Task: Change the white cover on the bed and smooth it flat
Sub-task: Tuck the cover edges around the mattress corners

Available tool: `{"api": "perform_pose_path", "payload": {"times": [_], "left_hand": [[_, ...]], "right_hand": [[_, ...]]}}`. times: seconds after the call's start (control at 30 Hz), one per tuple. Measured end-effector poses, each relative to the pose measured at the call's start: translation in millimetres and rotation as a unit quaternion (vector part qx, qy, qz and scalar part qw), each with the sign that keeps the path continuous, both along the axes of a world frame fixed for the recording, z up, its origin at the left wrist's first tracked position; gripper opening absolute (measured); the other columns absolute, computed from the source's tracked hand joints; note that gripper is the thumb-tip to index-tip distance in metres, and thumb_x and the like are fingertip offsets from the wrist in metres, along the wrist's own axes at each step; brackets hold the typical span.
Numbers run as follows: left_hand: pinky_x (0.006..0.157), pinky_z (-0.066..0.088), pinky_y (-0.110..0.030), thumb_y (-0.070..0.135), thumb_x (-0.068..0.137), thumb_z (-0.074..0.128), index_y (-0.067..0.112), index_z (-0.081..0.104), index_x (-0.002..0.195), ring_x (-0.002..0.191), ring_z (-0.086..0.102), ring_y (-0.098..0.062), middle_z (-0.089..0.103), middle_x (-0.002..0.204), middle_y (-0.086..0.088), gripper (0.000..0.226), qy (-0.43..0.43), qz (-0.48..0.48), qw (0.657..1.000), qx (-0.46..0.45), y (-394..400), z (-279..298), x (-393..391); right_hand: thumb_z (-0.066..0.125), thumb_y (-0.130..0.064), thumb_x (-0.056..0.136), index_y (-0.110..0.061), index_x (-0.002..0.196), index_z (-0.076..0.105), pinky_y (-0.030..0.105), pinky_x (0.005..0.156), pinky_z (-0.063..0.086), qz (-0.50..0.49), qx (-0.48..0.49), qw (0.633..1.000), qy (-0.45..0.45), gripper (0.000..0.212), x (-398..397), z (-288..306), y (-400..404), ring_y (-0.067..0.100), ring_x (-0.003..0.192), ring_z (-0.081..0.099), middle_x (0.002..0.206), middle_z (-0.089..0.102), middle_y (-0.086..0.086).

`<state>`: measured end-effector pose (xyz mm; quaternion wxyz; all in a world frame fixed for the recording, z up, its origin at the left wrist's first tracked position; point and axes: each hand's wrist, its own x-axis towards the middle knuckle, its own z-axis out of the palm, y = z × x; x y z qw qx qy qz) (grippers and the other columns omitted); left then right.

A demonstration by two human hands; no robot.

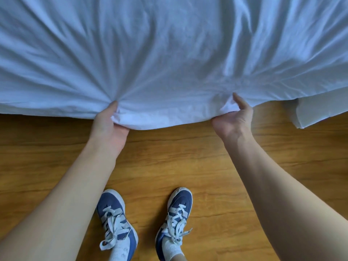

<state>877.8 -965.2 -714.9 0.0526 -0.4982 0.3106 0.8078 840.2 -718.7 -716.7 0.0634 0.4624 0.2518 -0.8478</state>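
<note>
The white cover point(169, 53) fills the upper half of the view, spread wide and full of creases that fan out from two gathered points on its near edge. My left hand point(110, 125) grips that edge at the left gathered point, thumb on top and fingers under the cloth. My right hand point(235, 117) pinches the edge further right, thumb raised over a small fold. The stretch of edge between my hands sags slightly above the floor.
A wooden floor point(188, 157) lies below the cover. My two feet in blue sneakers point(116, 219) stand on it near the bottom. A corner of the white bed base or mattress point(320, 112) shows at the right under the cover.
</note>
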Motion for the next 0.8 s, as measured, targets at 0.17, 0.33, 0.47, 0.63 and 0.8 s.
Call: {"api": "perform_pose_path", "payload": {"times": [0.17,0.33,0.47,0.63,0.8], "left_hand": [[0.102,0.045,-0.048,0.007,0.090,0.039,0.006,0.051,0.138,0.117,0.061,-0.034,0.060,0.131,-0.014,0.050,0.076,0.067,0.993,0.056,-4.3,6.2,16.7],[0.104,0.045,-0.046,0.015,0.089,0.054,0.008,0.048,0.141,0.120,0.059,-0.030,0.058,0.135,-0.013,0.052,0.119,0.027,0.991,0.053,10.5,31.0,16.8],[0.105,0.044,-0.044,0.029,0.099,0.048,0.008,0.049,0.139,0.123,0.057,-0.028,0.058,0.135,-0.012,0.045,0.117,-0.018,0.991,0.059,22.8,43.3,14.6],[0.095,0.053,-0.041,0.026,0.095,0.061,0.013,0.064,0.114,0.101,0.069,-0.016,0.073,0.109,-0.001,0.023,-0.010,0.017,0.996,-0.086,29.2,38.3,13.1],[0.084,0.058,-0.034,0.034,0.094,0.061,0.023,0.058,0.098,0.084,0.068,-0.008,0.068,0.095,0.010,0.012,-0.106,-0.016,0.975,-0.196,37.3,28.9,-8.7]], "right_hand": [[0.066,-0.024,0.085,-0.010,0.124,0.062,0.043,0.103,0.046,-0.069,-0.016,0.997,0.027,0.042,2.4,10.6,22.9,0.030,0.111,0.064,0.115,0.069,0.013],[0.067,-0.038,0.088,-0.011,0.109,0.067,0.040,0.093,0.053,0.004,0.118,0.992,-0.050,0.034,19.5,18.7,28.2,0.023,0.095,0.071,0.102,0.074,0.007],[0.070,-0.035,0.087,-0.013,0.120,0.063,0.030,0.085,0.056,0.001,0.236,0.966,-0.104,0.040,38.3,17.0,34.8,0.015,0.098,0.070,0.108,0.072,-0.002],[0.063,-0.034,0.092,-0.023,0.090,0.061,0.032,0.091,0.051,0.028,0.373,0.915,-0.149,0.012,41.3,6.0,38.0,0.015,0.094,0.066,0.098,0.069,-0.004],[0.056,-0.047,0.088,-0.016,0.076,0.054,0.038,0.086,0.053,0.121,0.465,0.855,-0.196,0.033,6.2,-16.5,42.9,0.027,0.090,0.064,0.080,0.060,-0.001]]}}
